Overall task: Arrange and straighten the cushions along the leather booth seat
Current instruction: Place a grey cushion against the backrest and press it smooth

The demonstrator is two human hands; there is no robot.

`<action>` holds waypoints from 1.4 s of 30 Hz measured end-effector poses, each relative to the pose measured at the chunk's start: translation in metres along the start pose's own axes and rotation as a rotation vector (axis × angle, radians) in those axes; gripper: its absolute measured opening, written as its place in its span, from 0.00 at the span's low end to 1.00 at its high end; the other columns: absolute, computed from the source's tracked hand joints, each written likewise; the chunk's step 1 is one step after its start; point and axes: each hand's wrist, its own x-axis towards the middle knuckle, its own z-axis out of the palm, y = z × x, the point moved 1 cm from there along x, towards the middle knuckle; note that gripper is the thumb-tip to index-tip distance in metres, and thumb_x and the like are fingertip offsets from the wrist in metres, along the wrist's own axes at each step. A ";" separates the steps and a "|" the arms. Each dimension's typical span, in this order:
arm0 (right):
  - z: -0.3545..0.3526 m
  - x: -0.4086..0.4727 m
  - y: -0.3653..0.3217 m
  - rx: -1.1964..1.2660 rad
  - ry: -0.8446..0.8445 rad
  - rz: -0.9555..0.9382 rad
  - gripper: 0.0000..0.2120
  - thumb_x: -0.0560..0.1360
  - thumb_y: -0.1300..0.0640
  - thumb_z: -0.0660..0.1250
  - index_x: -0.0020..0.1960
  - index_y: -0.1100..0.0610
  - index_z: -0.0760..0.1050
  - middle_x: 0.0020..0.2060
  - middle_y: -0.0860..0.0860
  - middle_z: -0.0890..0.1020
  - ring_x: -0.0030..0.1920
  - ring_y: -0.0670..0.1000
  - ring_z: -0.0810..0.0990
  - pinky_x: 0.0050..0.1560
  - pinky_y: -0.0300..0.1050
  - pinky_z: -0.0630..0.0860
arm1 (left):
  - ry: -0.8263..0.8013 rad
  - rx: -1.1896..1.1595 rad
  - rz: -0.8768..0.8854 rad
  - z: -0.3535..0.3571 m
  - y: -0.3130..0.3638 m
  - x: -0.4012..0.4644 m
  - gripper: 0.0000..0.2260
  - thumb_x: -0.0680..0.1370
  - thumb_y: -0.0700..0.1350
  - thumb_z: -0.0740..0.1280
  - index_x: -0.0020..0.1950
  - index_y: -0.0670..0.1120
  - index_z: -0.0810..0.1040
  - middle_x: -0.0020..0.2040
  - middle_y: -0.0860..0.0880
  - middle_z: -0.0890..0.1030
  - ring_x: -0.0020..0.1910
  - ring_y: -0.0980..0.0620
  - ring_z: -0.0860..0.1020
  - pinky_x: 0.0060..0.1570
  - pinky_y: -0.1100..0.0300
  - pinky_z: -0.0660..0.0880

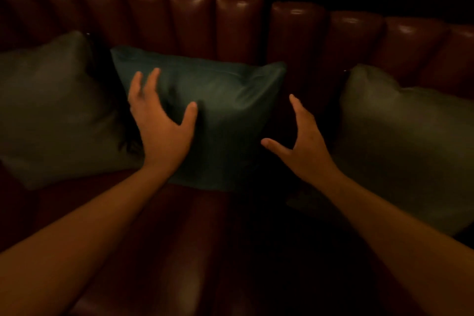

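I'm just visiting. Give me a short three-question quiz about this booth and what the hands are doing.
1. How many cushions lean against the booth backrest?
2. True or false: the right hand grips the teal cushion.
3. Which hand overlaps the teal cushion: A left hand, B right hand?

Key: 1. Three: the teal cushion between the left olive cushion and the right olive cushion. 2. False; it is open beside it. 3. A.

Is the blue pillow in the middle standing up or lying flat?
Standing up: the teal cushion leans against the booth backrest, its bottom edge on the seat.
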 end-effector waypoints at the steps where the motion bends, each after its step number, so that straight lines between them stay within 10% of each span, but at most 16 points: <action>1: 0.010 0.003 -0.002 0.051 -0.012 0.045 0.54 0.71 0.44 0.78 0.84 0.46 0.46 0.83 0.48 0.55 0.77 0.41 0.54 0.74 0.41 0.55 | -0.014 -0.007 -0.076 -0.008 -0.022 0.003 0.40 0.74 0.56 0.73 0.80 0.42 0.60 0.78 0.37 0.59 0.79 0.42 0.58 0.79 0.52 0.54; 7: 0.068 0.017 0.008 0.192 -0.080 0.286 0.65 0.67 0.43 0.81 0.81 0.39 0.32 0.83 0.46 0.50 0.82 0.52 0.54 0.77 0.51 0.56 | -0.335 -0.207 -0.508 -0.026 -0.122 0.016 0.64 0.60 0.71 0.76 0.83 0.51 0.41 0.82 0.48 0.57 0.79 0.52 0.60 0.78 0.49 0.61; 11: 0.095 0.020 0.022 0.222 -0.044 0.298 0.65 0.63 0.38 0.81 0.82 0.39 0.36 0.82 0.44 0.56 0.80 0.48 0.59 0.79 0.52 0.61 | -0.498 -0.309 -0.575 -0.020 -0.153 0.022 0.55 0.70 0.49 0.79 0.83 0.50 0.43 0.81 0.50 0.60 0.76 0.56 0.63 0.69 0.64 0.66; 26: 0.135 0.033 0.042 0.263 0.221 0.329 0.59 0.57 0.23 0.76 0.80 0.41 0.56 0.74 0.48 0.72 0.72 0.48 0.74 0.71 0.55 0.73 | -0.536 -0.213 -0.421 0.023 -0.193 0.037 0.45 0.71 0.42 0.78 0.80 0.45 0.55 0.68 0.55 0.70 0.64 0.59 0.70 0.54 0.76 0.67; 34: 0.135 0.036 0.043 0.203 0.219 0.342 0.58 0.54 0.19 0.73 0.78 0.38 0.58 0.73 0.46 0.73 0.71 0.49 0.75 0.70 0.56 0.74 | -0.539 -0.134 -0.473 0.010 -0.182 0.044 0.46 0.68 0.48 0.80 0.80 0.51 0.57 0.70 0.52 0.71 0.68 0.52 0.70 0.59 0.59 0.67; 42: 0.146 0.039 0.045 0.236 0.263 0.354 0.56 0.55 0.22 0.76 0.77 0.41 0.62 0.72 0.45 0.74 0.70 0.47 0.75 0.71 0.53 0.73 | -0.563 -0.179 -0.421 0.014 -0.188 0.047 0.45 0.70 0.44 0.80 0.80 0.46 0.57 0.64 0.58 0.67 0.64 0.60 0.66 0.54 0.76 0.65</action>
